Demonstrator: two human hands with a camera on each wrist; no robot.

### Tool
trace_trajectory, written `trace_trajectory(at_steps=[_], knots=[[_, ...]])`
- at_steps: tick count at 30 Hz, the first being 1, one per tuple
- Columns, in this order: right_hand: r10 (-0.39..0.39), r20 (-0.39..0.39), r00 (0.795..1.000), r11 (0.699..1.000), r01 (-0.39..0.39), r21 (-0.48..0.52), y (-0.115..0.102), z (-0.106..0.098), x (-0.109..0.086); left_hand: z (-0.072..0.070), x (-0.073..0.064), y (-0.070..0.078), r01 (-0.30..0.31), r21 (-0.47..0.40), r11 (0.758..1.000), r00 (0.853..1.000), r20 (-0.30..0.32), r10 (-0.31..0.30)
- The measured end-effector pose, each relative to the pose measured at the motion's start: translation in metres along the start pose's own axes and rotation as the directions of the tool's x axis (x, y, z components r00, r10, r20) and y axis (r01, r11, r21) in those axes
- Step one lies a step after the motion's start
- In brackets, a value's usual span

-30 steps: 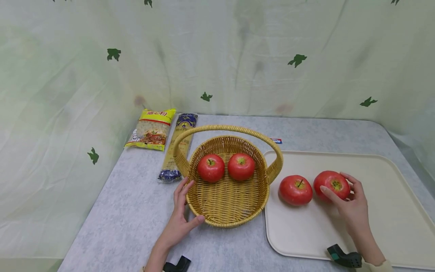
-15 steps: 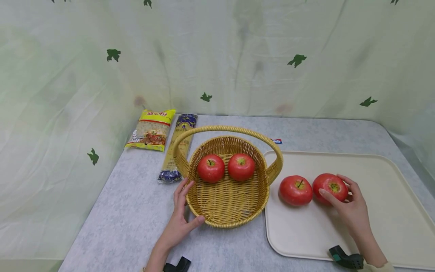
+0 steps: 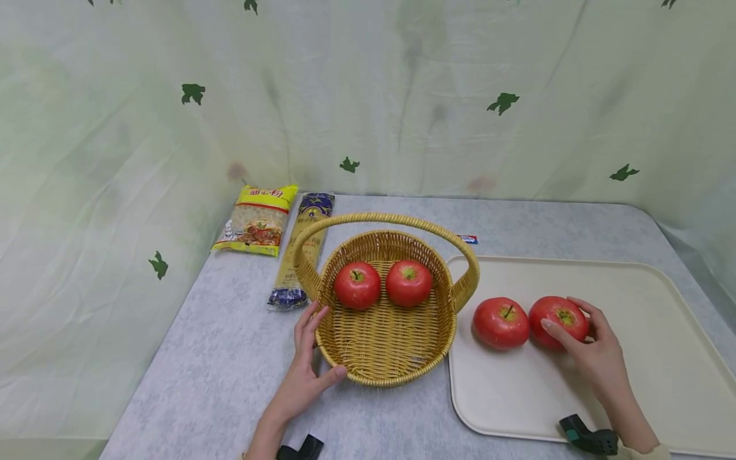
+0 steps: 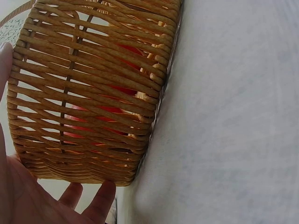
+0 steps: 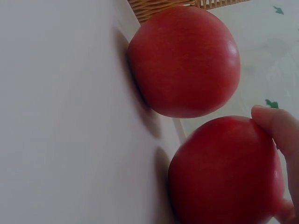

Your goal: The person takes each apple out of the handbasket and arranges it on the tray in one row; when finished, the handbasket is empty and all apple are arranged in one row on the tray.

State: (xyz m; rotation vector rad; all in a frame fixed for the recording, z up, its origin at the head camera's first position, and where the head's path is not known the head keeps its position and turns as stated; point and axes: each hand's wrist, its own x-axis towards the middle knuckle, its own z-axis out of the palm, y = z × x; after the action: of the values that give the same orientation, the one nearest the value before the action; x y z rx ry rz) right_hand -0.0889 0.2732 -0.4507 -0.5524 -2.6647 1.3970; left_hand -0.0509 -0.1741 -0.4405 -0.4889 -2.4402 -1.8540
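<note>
My left hand (image 3: 301, 377) holds the near left side of a round wicker basket (image 3: 386, 374), thumb at the rim and fingers spread along the outer wall. In the left wrist view the fingertips (image 4: 105, 196) meet the woven side. Two red apples, a left one (image 3: 357, 285) and a right one (image 3: 409, 283), sit inside toward the back. My right hand (image 3: 600, 351) grips another red apple (image 3: 554, 319) between thumb and fingers, low over the cream tray (image 3: 650, 383). Just left of it a fourth apple (image 3: 499, 324) lies on the tray; the right wrist view shows both closely side by side.
A yellow food packet (image 3: 257, 220) and a long pasta pack (image 3: 296, 268) lie behind and left of the basket. Its arched handle (image 3: 379, 218) stands up over it. A small blue-and-red packet (image 3: 468, 239) is at the tray's back left corner, and a patterned curtain hangs behind the table.
My right hand has shifted slightly left and down in the head view with the apple, nearer the apple beside it. The left hand and the basket have stayed put.
</note>
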Motion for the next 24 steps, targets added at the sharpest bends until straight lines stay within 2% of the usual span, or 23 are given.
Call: trace_trajectory(at_steps=[4,7,19,24], knots=[[0.003,0.018,1.0,1.0,-0.003,-0.001,-0.001,0.0,0.001,-0.001,-0.001,-0.018,-0.003,0.016,1.0,1.0,-0.001,0.003],[-0.003,0.027,1.0,1.0,0.003,-0.008,-0.002,-0.001,0.002,-0.001,-0.002,-0.025,-0.003,0.02,1.0,1.0,0.003,0.003],[-0.043,0.098,0.994,0.994,0.052,-0.093,-0.005,-0.005,0.004,-0.001,-0.002,-0.024,0.008,0.014,1.0,1.0,0.011,-0.008],[-0.082,0.087,0.993,0.991,0.091,-0.097,-0.005,-0.003,0.003,-0.002,-0.002,-0.026,0.011,0.021,1.0,1.0,0.01,-0.012]])
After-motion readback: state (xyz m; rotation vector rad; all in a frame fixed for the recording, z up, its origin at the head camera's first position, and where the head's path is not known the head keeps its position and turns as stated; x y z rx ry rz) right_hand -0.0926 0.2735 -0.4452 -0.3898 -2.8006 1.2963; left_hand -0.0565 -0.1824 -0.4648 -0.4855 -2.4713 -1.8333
